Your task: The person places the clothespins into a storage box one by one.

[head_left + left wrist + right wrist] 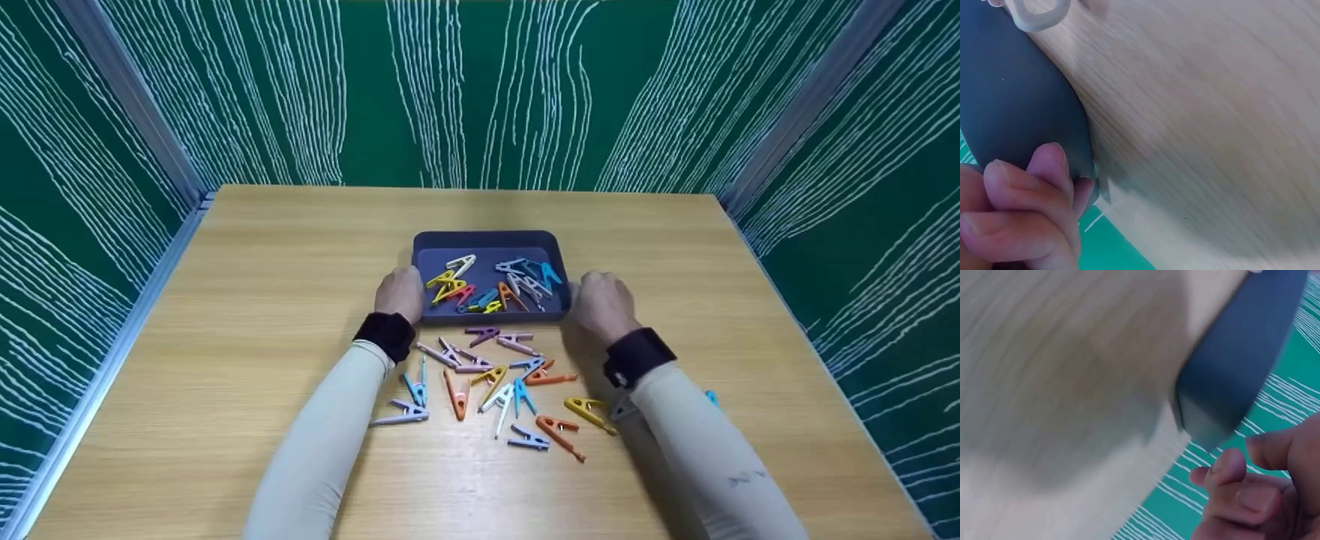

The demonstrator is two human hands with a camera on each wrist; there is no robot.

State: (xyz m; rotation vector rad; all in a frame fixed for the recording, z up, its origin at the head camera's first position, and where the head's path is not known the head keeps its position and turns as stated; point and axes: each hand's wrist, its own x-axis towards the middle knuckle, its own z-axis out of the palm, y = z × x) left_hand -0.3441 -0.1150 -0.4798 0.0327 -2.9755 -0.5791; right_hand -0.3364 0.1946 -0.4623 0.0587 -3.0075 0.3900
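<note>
A dark grey rectangular tray (487, 318) sits toward the back of the table, with several plastic clothespins in it, among them a white one (461, 265) and a blue one (550, 276). My left hand (400, 294) is at the tray's left side. In the left wrist view its curled fingers (1022, 185) grip the tray wall near a corner. Beside the right side is my right hand (604, 304). The right wrist view shows its fingers (1241, 500) loosely bent, with a gap between them and the tray corner (1210, 422).
Loose clothespins lie in front of the tray between my forearms, including an orange one (559, 435), a purple one (482, 334) and a yellow one (590, 414). A blue piece (711, 397) shows beyond my right forearm. Green, white-streaked panels (367, 112) surround the wooden table (300, 247).
</note>
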